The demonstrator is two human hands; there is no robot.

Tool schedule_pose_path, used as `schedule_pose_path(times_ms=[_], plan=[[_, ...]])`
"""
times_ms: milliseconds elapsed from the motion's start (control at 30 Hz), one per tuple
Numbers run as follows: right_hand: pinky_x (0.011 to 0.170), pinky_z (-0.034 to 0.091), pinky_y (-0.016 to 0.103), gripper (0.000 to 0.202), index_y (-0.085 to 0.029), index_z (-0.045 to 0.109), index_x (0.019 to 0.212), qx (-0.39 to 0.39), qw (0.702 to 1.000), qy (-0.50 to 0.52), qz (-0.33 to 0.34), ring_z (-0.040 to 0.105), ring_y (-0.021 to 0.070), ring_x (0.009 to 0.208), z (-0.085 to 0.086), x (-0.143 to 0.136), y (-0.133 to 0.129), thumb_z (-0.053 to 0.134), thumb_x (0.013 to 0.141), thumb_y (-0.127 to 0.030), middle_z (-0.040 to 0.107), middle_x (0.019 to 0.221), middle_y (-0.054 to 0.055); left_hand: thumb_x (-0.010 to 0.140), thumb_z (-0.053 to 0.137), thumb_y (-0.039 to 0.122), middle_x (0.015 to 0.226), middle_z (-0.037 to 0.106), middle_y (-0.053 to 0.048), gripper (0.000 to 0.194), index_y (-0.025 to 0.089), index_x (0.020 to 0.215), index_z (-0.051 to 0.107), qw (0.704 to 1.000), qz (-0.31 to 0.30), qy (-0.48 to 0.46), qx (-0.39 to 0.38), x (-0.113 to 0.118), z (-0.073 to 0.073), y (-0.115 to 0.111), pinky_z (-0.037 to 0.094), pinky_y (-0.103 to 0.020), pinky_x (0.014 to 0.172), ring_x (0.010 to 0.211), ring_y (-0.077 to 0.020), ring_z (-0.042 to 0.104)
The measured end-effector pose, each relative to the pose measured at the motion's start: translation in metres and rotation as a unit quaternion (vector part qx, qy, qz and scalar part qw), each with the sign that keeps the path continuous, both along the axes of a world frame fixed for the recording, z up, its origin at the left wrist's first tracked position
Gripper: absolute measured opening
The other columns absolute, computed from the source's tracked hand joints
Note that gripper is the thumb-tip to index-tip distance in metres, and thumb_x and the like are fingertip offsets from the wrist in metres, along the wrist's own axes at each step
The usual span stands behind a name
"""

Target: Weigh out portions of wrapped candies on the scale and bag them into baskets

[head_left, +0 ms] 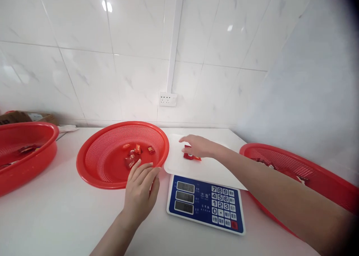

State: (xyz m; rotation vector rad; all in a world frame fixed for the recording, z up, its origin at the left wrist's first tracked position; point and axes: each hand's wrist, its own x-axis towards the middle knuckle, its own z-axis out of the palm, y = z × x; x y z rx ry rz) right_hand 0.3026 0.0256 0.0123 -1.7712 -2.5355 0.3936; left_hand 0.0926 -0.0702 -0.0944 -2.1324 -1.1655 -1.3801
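Observation:
My left hand (141, 192) is at the front right rim of the middle red basket (98, 173), fingers apart and holding nothing. Several red wrapped packets (131, 159) lie inside that basket. Above the white tray (179, 166) of a digital scale, my right hand (196, 145) reaches in from the right with its fingers spread. Right beneath its fingers, red packets (188, 155) rest on the tray, partly covered by the hand. The scale's blue panel (206, 203) with keys and three displays faces me.
A second red basket (30, 170) with packets stands at the left, a cardboard box (47, 117) behind it. Another red basket (322, 170) sits at the right, partly behind my right forearm. A socket (167, 99) is on the tiled wall.

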Motion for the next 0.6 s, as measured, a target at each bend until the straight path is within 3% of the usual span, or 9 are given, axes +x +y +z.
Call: schedule_pose_path(times_ms=[100, 267, 433, 600], plan=[[0.086, 0.044, 0.04, 0.048, -0.021, 0.056, 0.124, -0.035, 0.997, -0.052, -0.035, 0.053, 0.0317, 0.111, -0.019, 0.018, 0.001, 0.057, 0.079, -0.039, 0.055, 0.126, 0.013, 0.08, 0.053, 0.006, 0.086, 0.069, -0.002, 0.021, 0.018, 0.096, 0.058, 1.0, -0.008, 0.001, -0.002, 0.0, -0.001, -0.001, 0.04, -0.042, 0.101, 0.094, -0.0168, 0.061], [0.088, 0.043, 0.037, 0.049, -0.023, 0.055, 0.123, -0.033, 0.999, -0.001, -0.028, 0.052, 0.0291, 0.112, -0.036, 0.025, 0.008, 0.061, 0.076, -0.036, 0.055, 0.124, 0.011, 0.079, 0.054, 0.005, 0.086, 0.069, -0.002, 0.021, 0.016, 0.096, 0.058, 1.0, -0.014, 0.005, 0.005, 0.001, 0.0, -0.001, 0.039, -0.042, 0.101, 0.094, -0.0166, 0.06], [0.071, 0.05, 0.033, 0.04, -0.021, 0.059, 0.104, -0.069, 0.996, 0.031, -0.048, 0.062, 0.0248, 0.09, -0.035, 0.026, 0.012, 0.07, 0.066, -0.026, 0.061, 0.111, 0.01, 0.08, 0.053, 0.006, 0.086, 0.068, -0.002, 0.021, 0.017, 0.096, 0.058, 1.0, -0.016, 0.009, 0.003, 0.001, 0.001, -0.001, 0.04, -0.042, 0.101, 0.094, -0.0168, 0.061], [0.056, 0.052, 0.026, 0.029, -0.02, 0.054, 0.094, -0.129, 0.982, 0.112, -0.077, 0.063, 0.0139, 0.065, -0.025, 0.027, 0.01, 0.066, 0.068, -0.015, 0.065, 0.088, 0.004, 0.082, 0.051, 0.009, 0.088, 0.069, -0.003, 0.019, 0.019, 0.097, 0.058, 0.999, 0.012, 0.029, -0.014, 0.001, 0.002, -0.001, 0.039, -0.044, 0.101, 0.096, -0.0188, 0.061]])
